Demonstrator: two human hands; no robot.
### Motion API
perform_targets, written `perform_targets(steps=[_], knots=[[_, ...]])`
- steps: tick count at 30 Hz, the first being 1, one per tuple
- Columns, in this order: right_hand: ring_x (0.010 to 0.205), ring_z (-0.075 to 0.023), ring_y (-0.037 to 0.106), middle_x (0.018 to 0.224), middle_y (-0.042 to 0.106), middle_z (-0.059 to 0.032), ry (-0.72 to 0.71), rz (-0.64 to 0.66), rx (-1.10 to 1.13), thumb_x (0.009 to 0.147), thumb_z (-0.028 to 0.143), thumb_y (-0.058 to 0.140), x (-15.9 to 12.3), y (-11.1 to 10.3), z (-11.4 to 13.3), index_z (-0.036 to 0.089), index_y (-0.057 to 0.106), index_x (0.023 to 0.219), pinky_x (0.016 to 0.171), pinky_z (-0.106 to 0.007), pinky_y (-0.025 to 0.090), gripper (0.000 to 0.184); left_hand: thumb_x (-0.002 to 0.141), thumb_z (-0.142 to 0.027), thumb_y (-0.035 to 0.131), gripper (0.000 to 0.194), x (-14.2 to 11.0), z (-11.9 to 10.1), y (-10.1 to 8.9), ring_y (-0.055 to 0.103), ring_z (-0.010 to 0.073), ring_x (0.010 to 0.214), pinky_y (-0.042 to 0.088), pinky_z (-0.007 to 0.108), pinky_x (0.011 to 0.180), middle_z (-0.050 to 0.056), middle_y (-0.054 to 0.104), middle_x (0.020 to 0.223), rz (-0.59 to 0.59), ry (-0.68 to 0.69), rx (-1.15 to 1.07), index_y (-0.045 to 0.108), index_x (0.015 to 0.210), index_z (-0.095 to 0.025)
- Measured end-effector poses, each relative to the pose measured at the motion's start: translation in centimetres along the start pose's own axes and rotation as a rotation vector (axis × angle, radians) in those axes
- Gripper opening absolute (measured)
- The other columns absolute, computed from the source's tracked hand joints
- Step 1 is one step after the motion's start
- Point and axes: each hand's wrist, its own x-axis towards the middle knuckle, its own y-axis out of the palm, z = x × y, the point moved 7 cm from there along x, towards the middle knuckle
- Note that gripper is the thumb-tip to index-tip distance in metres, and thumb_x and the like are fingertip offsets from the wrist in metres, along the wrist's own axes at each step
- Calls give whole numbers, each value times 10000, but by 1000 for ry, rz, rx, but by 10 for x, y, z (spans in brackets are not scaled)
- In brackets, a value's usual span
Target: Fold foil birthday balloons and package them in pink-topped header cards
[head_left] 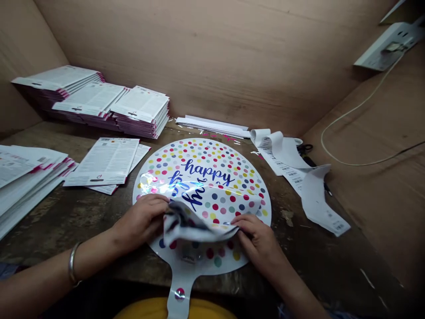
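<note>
A round white foil balloon (212, 164) with coloured dots and blue "happy" lettering lies flat on the dark table, its tail (179, 292) hanging over the near edge. A second balloon (199, 208) of the same print lies crumpled and partly folded on top of it. My left hand (142, 219) grips the folded balloon's left side. My right hand (257, 237) pinches its right edge. A metal bangle (72, 265) sits on my left wrist.
Stacks of printed white cards stand at the back left (96, 99) and far left (23, 177), with loose cards (106, 161) beside the balloon. Barcode label strips (299, 177) curl at right, scissors (305, 148) behind them. Cardboard walls surround the table; a cable (348, 110) runs down the right one.
</note>
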Motion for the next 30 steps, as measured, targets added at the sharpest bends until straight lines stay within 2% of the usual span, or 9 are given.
perform_targets(steps=[3, 6, 9, 14, 20, 22, 25, 27, 30], knots=[[730, -179, 574, 752, 616, -28, 157, 17, 9, 907, 357, 419, 8, 2, -8, 202, 593, 681, 665, -284, 435, 325, 895, -261, 424, 213, 6, 9, -3, 564, 206, 840, 439, 335, 747, 42, 613, 823, -67, -199, 58, 595, 782, -205], [636, -174, 548, 639, 578, -3, 280, -9, -88, 906, 441, 400, 14, 3, -14, 209, 506, 624, 586, -277, 379, 380, 885, -299, 437, 197, 12, 14, -5, 545, 217, 781, 405, 338, 693, 37, 572, 762, -107, -324, 133, 528, 741, -200], [622, -183, 548, 638, 587, -5, 349, -41, -268, 906, 428, 394, 18, 4, -16, 215, 485, 658, 564, -278, 339, 339, 855, -299, 478, 108, 17, 17, -6, 554, 212, 764, 391, 321, 671, 27, 585, 769, -127, -399, 112, 502, 811, -204], [663, -200, 584, 701, 625, -33, 340, -74, -507, 926, 321, 378, 24, 8, -14, 213, 511, 781, 583, -277, 329, 224, 852, -286, 482, 107, 22, 17, -8, 567, 201, 722, 388, 297, 637, 23, 603, 749, -120, -451, 124, 513, 905, -198], [626, -190, 602, 674, 621, -32, 306, -87, -603, 933, 259, 380, 28, 13, -10, 206, 501, 830, 544, -264, 308, 167, 925, -307, 394, 324, 26, 7, -4, 590, 229, 780, 424, 350, 700, 53, 652, 818, -25, -339, 369, 585, 1187, -311], [629, -191, 608, 679, 625, -32, 292, -80, -611, 931, 249, 386, 28, 15, -9, 206, 505, 843, 540, -264, 314, 154, 920, -308, 410, 323, 31, 2, -6, 592, 271, 856, 432, 397, 728, 83, 660, 867, 15, -311, 505, 609, 1174, -315], [629, -193, 612, 680, 629, -30, 277, -63, -619, 932, 251, 386, 28, 15, -9, 210, 514, 841, 538, -268, 337, 162, 873, -209, 471, 294, 46, -11, -11, 478, 351, 1165, 357, 514, 923, 147, 591, 1195, -37, -242, 671, 652, 1103, -224], [611, -198, 613, 664, 631, -29, 290, -46, -628, 935, 256, 378, 27, 13, -10, 212, 531, 855, 527, -277, 356, 179, 886, -205, 448, 347, 59, -24, -3, 305, 335, 1333, 203, 536, 1057, 121, 414, 1427, -48, -72, 665, 581, 1207, -201], [691, -235, 635, 726, 661, -64, 262, -61, -687, 929, 245, 387, 26, 9, -5, 197, 581, 859, 587, -324, 431, 212, 950, -403, 329, 509, 70, -31, 25, 195, 297, 1396, 107, 524, 1104, 108, 271, 1513, 61, 116, 523, 323, 1420, -209]])
